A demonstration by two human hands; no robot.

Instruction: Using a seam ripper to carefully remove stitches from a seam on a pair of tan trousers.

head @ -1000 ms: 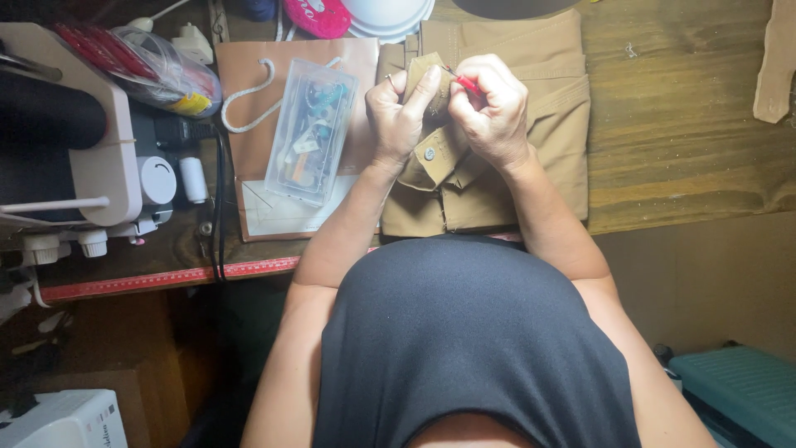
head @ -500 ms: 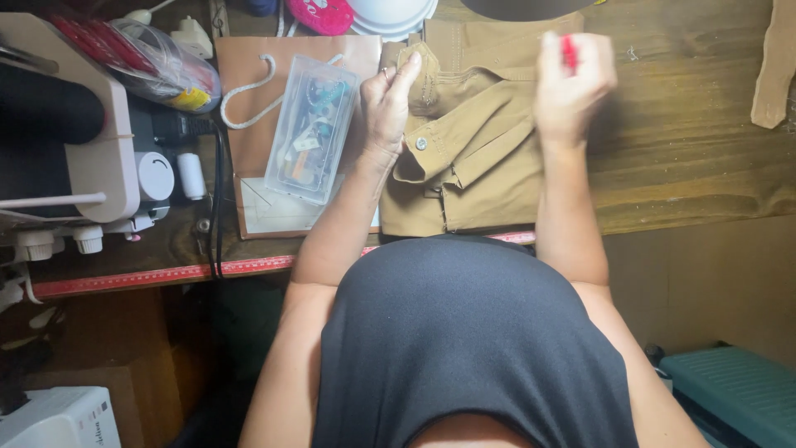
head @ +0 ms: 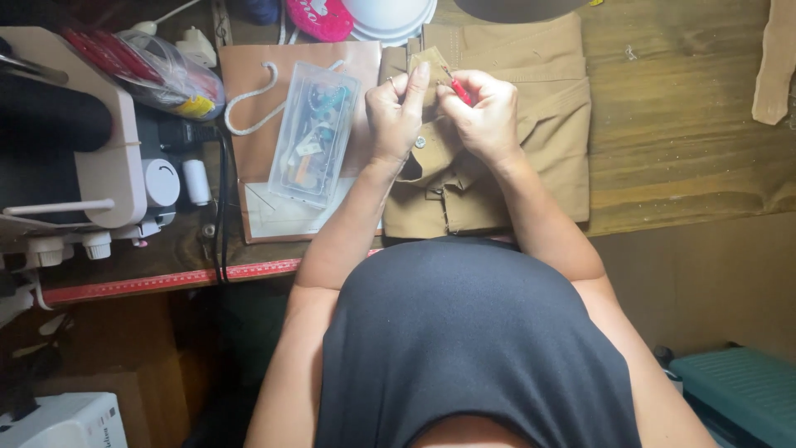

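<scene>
A folded tan shirt lies on the wooden table. My left hand pinches a raised flap of the shirt near its collar, beside a small button. My right hand is closed around a small red-handled tool, its tip against the same flap. Both hands nearly touch above the collar.
A clear plastic box of sewing bits rests on a brown paper bag to the left. A white sewing machine stands at far left. A red ruler strip runs along the table edge. A teal case sits on the floor, lower right.
My right hand, which was lifted up and away to the right with the red tool, has come back down to the shirt flap next to my left hand.
</scene>
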